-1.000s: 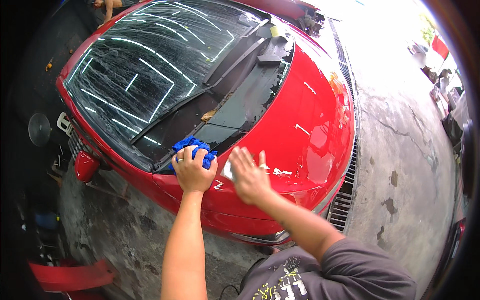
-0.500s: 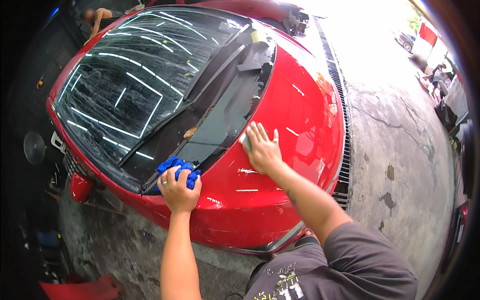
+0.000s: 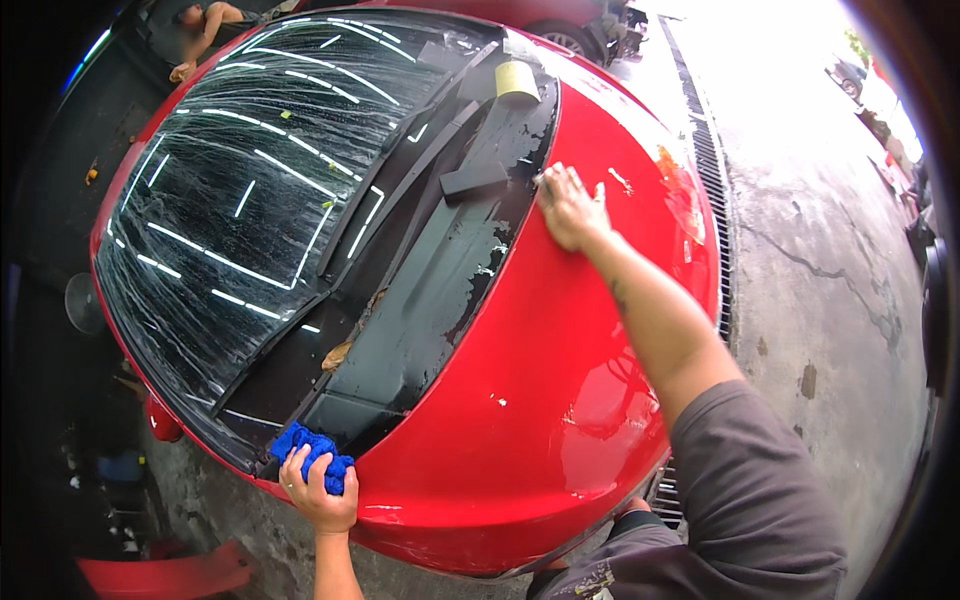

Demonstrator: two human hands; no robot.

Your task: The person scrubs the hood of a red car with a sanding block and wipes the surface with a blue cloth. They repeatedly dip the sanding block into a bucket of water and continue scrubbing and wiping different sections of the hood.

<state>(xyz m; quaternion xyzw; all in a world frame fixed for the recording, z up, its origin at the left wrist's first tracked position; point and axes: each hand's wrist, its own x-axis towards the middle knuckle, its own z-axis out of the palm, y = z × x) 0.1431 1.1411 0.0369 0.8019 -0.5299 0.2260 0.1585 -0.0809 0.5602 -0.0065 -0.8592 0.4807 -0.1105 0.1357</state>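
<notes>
My left hand (image 3: 322, 492) grips a bunched blue cloth (image 3: 312, 456) at the near corner of the windshield base. Reaching farther out, my right hand (image 3: 573, 207) presses on the red hood (image 3: 500, 420), close to its windshield-side edge. Its fingers cover most of a small greyish pad (image 3: 542, 190), of which only a sliver shows. A dark rectangular block (image 3: 473, 181) rests on the black cowl panel (image 3: 410, 325) beside that hand. Farther along the cowl is a pale yellow roll (image 3: 517, 82).
The wet, streaked windshield (image 3: 230, 170) reflects rows of lights. A dry brown leaf (image 3: 337, 356) lies in the cowl. Another person (image 3: 205, 30) is at the car's far side. A floor drain grate (image 3: 700, 130) runs along the concrete (image 3: 820, 300) at right.
My right hand has slid away from me along the hood edge. My left hand, with the blue cloth, appears lower and farther left as the view shifts.
</notes>
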